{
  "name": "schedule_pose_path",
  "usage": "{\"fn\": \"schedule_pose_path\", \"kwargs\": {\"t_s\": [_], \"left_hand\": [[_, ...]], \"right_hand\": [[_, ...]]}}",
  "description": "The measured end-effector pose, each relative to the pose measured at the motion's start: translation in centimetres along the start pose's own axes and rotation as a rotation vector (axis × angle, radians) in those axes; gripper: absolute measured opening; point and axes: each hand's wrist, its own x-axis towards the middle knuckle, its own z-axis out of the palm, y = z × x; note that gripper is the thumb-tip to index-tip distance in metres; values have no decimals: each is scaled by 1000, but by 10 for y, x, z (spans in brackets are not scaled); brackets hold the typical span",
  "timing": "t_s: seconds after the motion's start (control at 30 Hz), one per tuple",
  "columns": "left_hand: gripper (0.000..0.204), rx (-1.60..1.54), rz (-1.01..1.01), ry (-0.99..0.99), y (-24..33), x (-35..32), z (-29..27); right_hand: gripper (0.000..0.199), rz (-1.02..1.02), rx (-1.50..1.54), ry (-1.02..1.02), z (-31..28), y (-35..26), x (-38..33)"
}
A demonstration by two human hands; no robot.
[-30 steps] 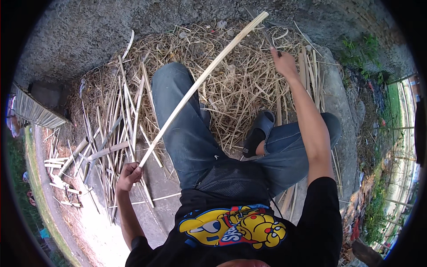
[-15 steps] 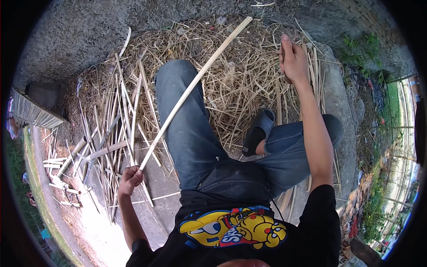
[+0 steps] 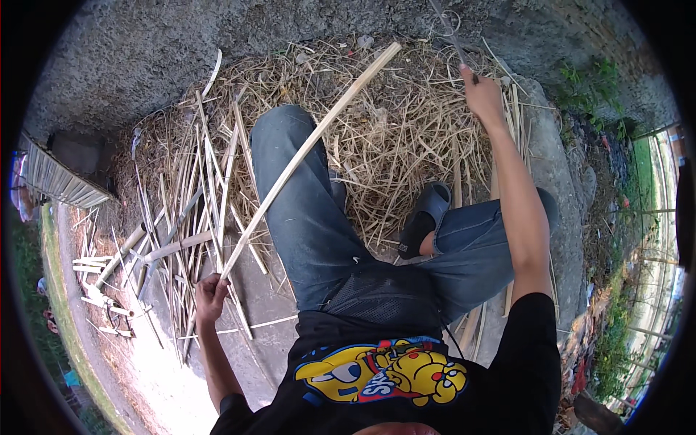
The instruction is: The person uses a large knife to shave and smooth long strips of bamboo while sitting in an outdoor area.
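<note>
A long pale bamboo strip (image 3: 310, 145) slants up and away across my raised left knee. Its near end is pinched in my closed left hand (image 3: 210, 299), low on the left; the far end sticks up over the heap of shavings. Out at the far right, my right hand (image 3: 484, 101) is wrapped round a knife, whose long thin grey blade (image 3: 458, 45) points away toward the wall. A thin curl of shaving (image 3: 451, 23) shows beside the blade. The knife's handle is mostly covered by my fingers. Blade and strip are apart.
Shavings (image 3: 399, 152) lie heaped beyond my legs, up to a rough grey wall (image 3: 290, 25). Many split bamboo strips (image 3: 206, 174) and thicker bamboo poles (image 3: 177, 246) are piled on the left. More strips (image 3: 516, 116) lie at right, along a concrete edge (image 3: 547, 159).
The knife blade, edge-on or unseen before, now shows clearly beyond my right hand, which has shifted slightly. The strip's far end has dropped a little toward me and left.
</note>
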Motion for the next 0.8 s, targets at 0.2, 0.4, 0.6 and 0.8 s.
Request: {"fn": "schedule_pose_path", "kwargs": {"t_s": [0.2,0.4,0.6,0.8], "left_hand": [[30,-65,11,153,18,-6,34],[17,234,131,318,115,50,82],[18,477,292,462,184,77,120],[18,505,295,486,191,73,128]], "right_hand": [[64,305,575,139,-35,62,15],[59,-55,610,-29,-13,-42,-62],[67,-387,178,-354,46,-91,-148],[63,-685,-4,-320,71,-108,-185]]}}
